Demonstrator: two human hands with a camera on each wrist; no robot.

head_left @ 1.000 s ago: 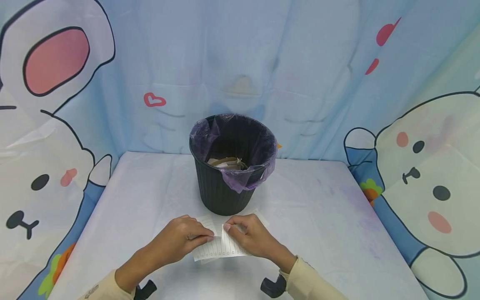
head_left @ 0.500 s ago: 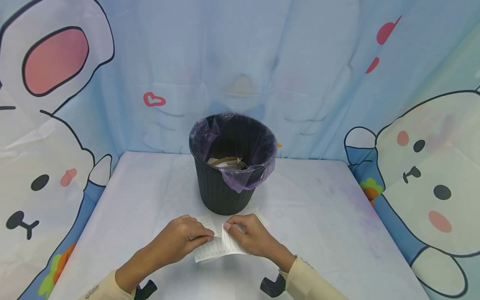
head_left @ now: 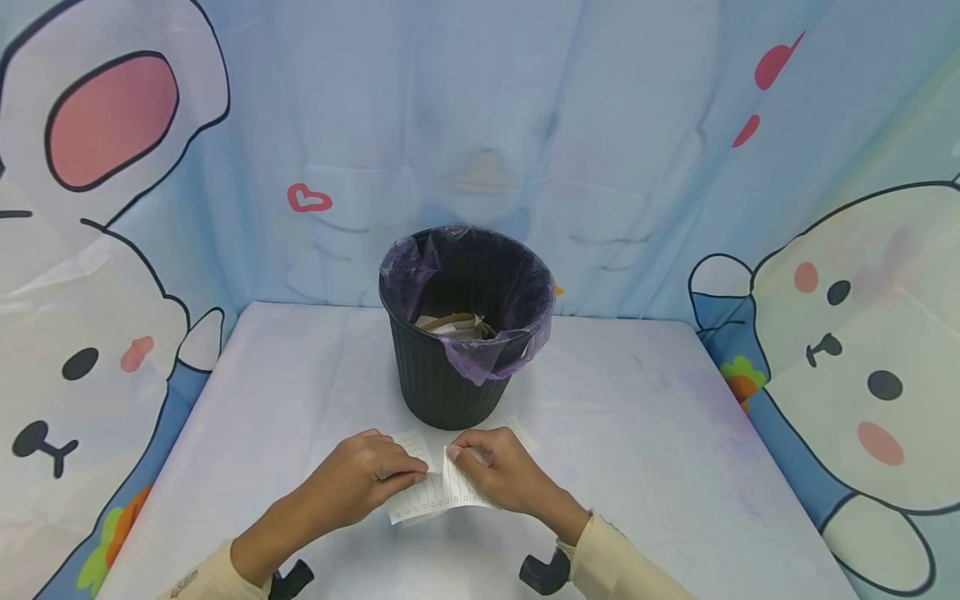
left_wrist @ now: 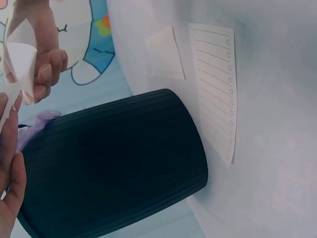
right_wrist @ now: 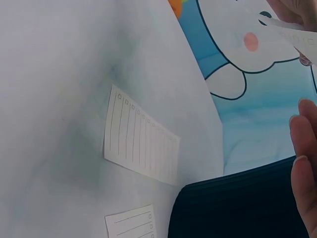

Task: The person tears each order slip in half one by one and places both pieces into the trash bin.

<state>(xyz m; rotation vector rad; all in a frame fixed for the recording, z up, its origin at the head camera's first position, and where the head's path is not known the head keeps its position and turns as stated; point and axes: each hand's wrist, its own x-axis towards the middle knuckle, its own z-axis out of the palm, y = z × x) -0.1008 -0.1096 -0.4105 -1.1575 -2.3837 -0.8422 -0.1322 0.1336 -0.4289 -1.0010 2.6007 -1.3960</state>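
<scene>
Paper (left_wrist: pixel 23 62) between left hand (head_left: pixel 365 477) and right hand (head_left: pixel 508 473)

Head cam looked forward and down over the tabletop (head_left: pixel 637 467), set back enough to fit the whole bin (head_left: pixel 450 375), backdrop (head_left: pixel 480 100) behind. Wrist cams sat low and nearer, facing toward the bin, rolled opposite ways: up ran left in left wrist, right in right wrist. Both shared bin, paper slips (left_wrist: pixel 215 94), tabletop.
</scene>
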